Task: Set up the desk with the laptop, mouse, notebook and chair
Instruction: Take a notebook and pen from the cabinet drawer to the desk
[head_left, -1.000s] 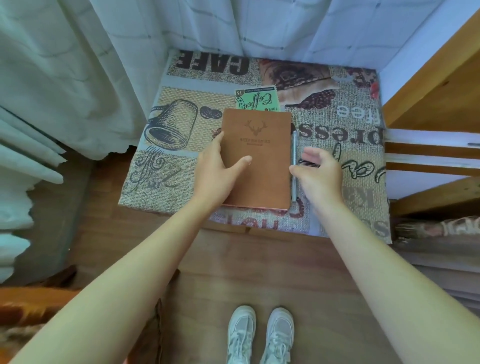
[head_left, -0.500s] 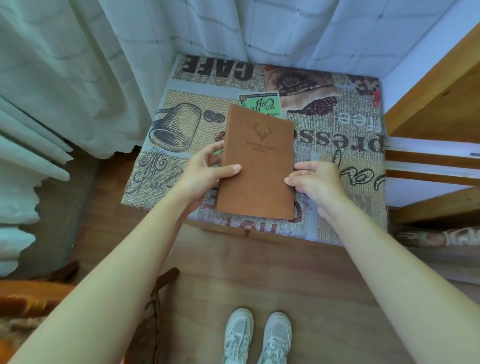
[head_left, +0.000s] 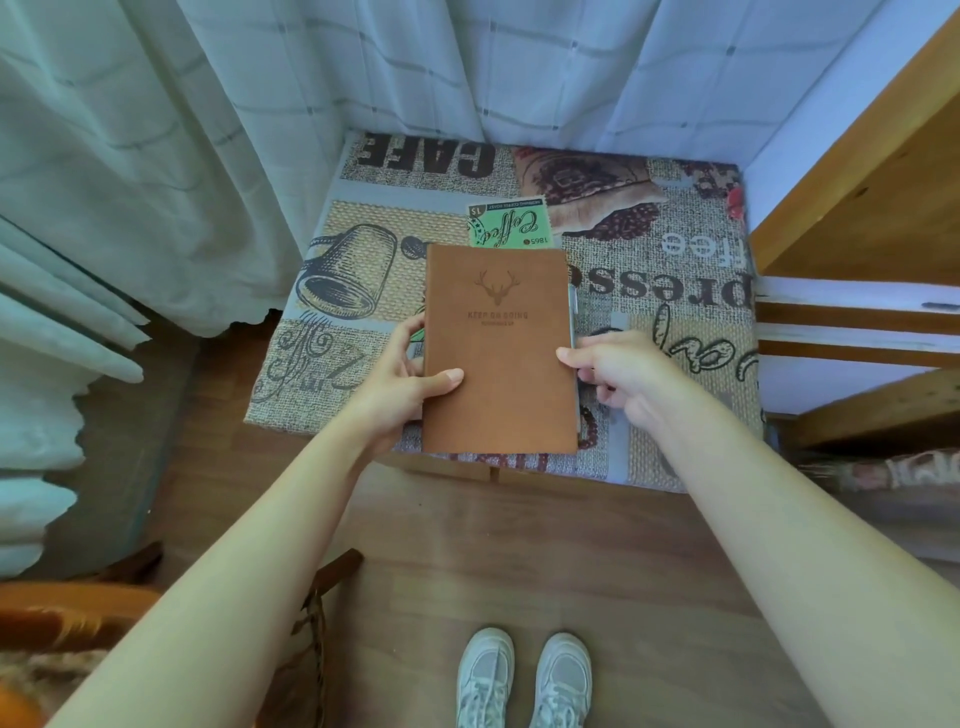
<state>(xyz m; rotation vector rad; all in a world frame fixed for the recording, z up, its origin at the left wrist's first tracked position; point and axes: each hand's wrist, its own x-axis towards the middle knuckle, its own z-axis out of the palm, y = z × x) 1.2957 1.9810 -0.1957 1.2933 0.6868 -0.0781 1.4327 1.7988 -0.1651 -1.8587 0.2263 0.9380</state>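
Observation:
A brown notebook (head_left: 498, 353) with a deer emblem is held just above a small table covered with a coffee-print cloth (head_left: 675, 291). My left hand (head_left: 400, 384) grips its left edge, thumb on the cover and fingers underneath. My right hand (head_left: 618, 374) holds the right edge, where a grey pen (head_left: 573, 312) lies along the side; the thumb rests on the cover. No laptop or mouse is in view.
White curtains (head_left: 260, 130) hang behind and to the left of the table. A wooden frame with slats (head_left: 857, 208) stands at the right. A wooden chair with a cushion (head_left: 78, 623) shows at the bottom left. My white shoes (head_left: 524, 680) stand on the wood floor.
Both hands closed on the notebook's edges and lifted it off the cloth, drawing it slightly toward me. One second ago the left hand lay flat on it and the right was beside it.

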